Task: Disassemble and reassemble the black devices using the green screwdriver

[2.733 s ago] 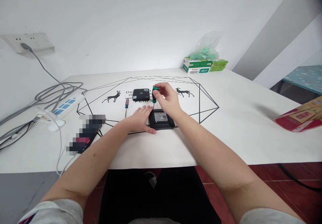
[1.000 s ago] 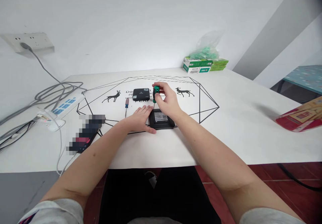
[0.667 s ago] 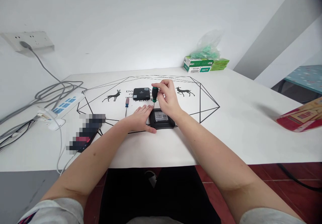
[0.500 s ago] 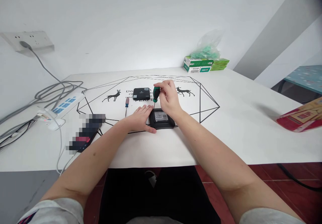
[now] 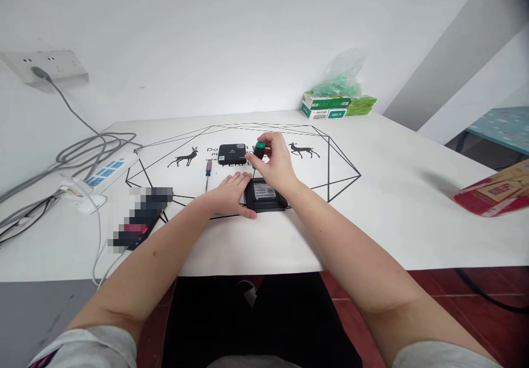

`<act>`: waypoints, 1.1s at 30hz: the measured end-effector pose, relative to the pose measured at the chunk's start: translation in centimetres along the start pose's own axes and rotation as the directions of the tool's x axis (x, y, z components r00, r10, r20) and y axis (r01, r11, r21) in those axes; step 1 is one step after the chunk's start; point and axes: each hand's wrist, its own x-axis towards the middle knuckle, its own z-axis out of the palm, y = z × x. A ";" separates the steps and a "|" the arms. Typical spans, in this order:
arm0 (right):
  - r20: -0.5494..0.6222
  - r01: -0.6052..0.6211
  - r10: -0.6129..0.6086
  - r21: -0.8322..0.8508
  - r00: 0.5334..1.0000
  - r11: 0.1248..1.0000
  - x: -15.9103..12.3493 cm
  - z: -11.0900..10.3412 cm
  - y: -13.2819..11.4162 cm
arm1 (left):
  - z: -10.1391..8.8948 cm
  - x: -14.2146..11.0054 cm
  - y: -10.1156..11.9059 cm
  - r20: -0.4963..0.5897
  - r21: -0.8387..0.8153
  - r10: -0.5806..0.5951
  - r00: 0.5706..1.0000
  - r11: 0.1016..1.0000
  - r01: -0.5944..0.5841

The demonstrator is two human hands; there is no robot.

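A small black box (image 5: 265,196) with a white label lies face up on the white table (image 5: 392,214) in front of me. My left hand (image 5: 230,194) rests flat beside the box, fingers stretched out, thumb against its left edge. My right hand (image 5: 276,161) is closed around a green-handled screwdriver (image 5: 258,153), held above the box's far edge, the handle tilted. A second black box (image 5: 232,153) lies just behind. A red-and-blue screwdriver (image 5: 208,173) lies to the left of my left hand.
A white power strip (image 5: 101,178) and grey cables (image 5: 82,153) lie at the left, near a blurred dark object (image 5: 138,225). Green boxes (image 5: 330,109) and a plastic bag stand at the back by the wall. A red carton (image 5: 491,194) sits at the right edge.
My right hand has kept twisting the green screwdriver over the box; its handle now leans further to the right. My left hand and the box have stayed put.
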 end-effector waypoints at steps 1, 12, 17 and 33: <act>0.003 -0.005 0.005 0.012 1.000 1.000 0.0 0.0 0.0 | 0.0 0.0 0.0 -0.001 0.000 0.002 1.000 1.000 -0.002; 0.106 0.091 -0.096 0.050 0.990 0.995 0.0 -0.6 -0.3 | -0.1 -0.2 0.1 0.010 -0.005 0.002 1.000 1.000 -0.002; 0.021 0.148 -0.147 -0.048 0.989 0.988 0.3 -0.4 -0.3 | -0.2 -0.2 0.3 0.016 -0.008 -0.010 1.000 1.000 0.010; 0.004 0.039 -0.039 -0.040 0.999 0.998 0.0 -0.2 -0.4 | -0.1 -0.1 0.1 0.002 -0.002 -0.005 1.000 1.000 0.005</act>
